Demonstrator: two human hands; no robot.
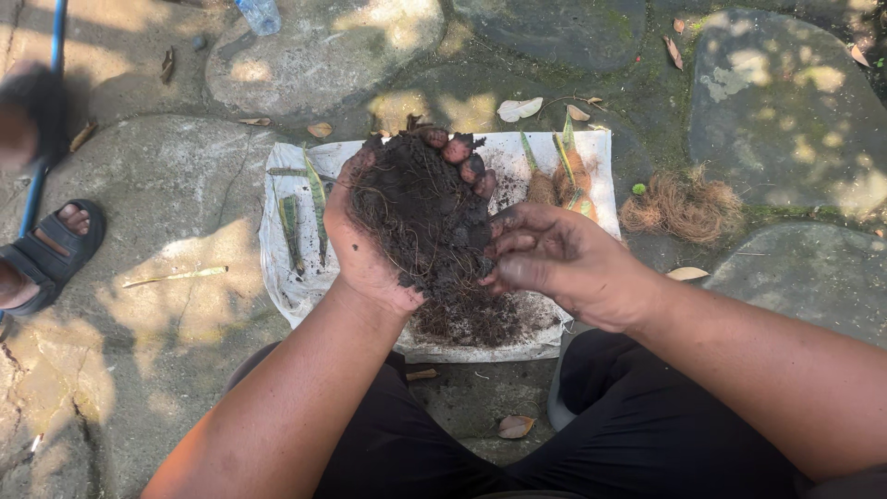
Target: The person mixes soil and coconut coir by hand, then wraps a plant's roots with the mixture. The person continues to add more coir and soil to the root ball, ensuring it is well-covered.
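Outdoors, on flat paving stones with moss in the joints. Person crouched or seated, dark trousers, both forearms reaching forward over a white cloth sheet [564,152] spread on the ground.

Left hand [370,249] turned palm up, cupped, carrying a clump of dark soil and fine roots [425,212]. Fingers curled up round the far side of the clump, tips soiled and slightly apart; thumb along the left edge. The clump fills the palm and sits above the middle of the sheet.

Right hand [554,259] just to the right of the clump, fingers bunched and bent, tips touching its right side; whether they pinch any roots, cannot tell. Fingers dirt-stained.

Loose soil [480,319] lies on the near part of the sheet, under the hands. Green leaf cuttings [300,222] on the sheet's left part. Small plant pieces with brownish bases [559,176] at its far right corner. Wad of brown fibre [684,205] on the stone to the right, off the sheet. Dry leaves scattered about.

Far left: another person's foot in a dark sandal [51,254], well apart from the sheet.
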